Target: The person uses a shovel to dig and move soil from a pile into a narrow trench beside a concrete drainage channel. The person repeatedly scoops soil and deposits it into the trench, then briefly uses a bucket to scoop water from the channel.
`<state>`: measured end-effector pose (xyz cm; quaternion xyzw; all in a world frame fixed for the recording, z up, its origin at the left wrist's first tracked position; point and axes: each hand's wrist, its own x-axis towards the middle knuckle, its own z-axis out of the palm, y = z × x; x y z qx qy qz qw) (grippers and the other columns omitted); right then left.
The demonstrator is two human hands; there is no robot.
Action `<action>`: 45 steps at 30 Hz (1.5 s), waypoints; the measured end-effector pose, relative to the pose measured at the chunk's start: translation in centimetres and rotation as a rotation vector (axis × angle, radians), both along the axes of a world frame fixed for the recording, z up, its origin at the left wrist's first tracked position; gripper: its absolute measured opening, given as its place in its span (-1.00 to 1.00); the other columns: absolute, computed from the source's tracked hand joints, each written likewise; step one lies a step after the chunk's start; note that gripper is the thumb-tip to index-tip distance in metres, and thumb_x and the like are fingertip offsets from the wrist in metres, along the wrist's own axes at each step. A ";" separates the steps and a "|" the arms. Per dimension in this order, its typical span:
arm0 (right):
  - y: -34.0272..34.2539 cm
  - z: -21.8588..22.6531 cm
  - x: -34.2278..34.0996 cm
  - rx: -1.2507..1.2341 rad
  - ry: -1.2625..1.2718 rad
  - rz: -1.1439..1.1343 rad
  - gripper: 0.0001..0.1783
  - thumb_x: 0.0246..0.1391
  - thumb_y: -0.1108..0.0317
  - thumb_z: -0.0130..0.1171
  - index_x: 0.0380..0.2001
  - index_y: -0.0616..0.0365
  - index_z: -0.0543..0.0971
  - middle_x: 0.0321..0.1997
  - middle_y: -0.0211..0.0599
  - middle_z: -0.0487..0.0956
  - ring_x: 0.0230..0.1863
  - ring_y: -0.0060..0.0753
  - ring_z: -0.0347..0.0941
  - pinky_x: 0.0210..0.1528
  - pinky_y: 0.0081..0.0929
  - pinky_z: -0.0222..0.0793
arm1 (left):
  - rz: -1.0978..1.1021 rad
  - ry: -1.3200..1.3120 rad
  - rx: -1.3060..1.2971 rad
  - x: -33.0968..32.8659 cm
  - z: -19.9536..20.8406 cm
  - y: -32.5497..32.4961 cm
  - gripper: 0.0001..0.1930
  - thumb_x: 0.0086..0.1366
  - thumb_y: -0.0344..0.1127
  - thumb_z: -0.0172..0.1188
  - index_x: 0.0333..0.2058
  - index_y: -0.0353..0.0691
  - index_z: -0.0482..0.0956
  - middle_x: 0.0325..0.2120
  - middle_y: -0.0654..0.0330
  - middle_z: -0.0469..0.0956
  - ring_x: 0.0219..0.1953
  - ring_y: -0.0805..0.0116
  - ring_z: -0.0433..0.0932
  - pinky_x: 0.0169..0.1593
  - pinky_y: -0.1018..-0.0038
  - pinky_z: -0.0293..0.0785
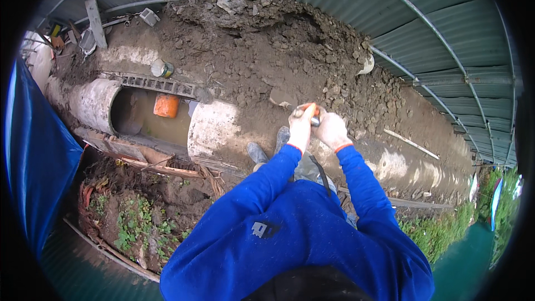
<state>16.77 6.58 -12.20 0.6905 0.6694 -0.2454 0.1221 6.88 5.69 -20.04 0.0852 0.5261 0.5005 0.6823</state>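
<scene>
Above the muddy concrete pipe [214,125], both hands met in front of the torso. Right hand [334,130]: fingers curled round a small dark cylindrical object [316,121], exact kind unclear. Left hand [300,129] sat right beside it; couldn't tell if those fingers gripped too. Rubber boots [257,153] stood near the pipe's open end. Off left, an orange bucket [166,105] sat in murky water [167,128] between pipe sections.

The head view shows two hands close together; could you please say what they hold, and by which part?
A small silvery object appears held between the left hand and right hand; its kind and held part cannot be told.
</scene>
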 end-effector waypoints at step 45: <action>24.9 -1.8 -7.2 0.005 0.010 0.115 -0.57 0.05 0.05 0.29 -0.09 0.08 0.68 -0.20 0.02 0.72 -0.10 0.08 0.68 0.01 -0.06 0.60 | 0.144 0.119 0.296 -5.9 -2.9 23.3 -0.93 0.28 -0.45 0.26 -0.28 -0.28 0.65 -0.24 0.10 0.73 -0.26 0.42 0.65 -0.14 0.48 0.57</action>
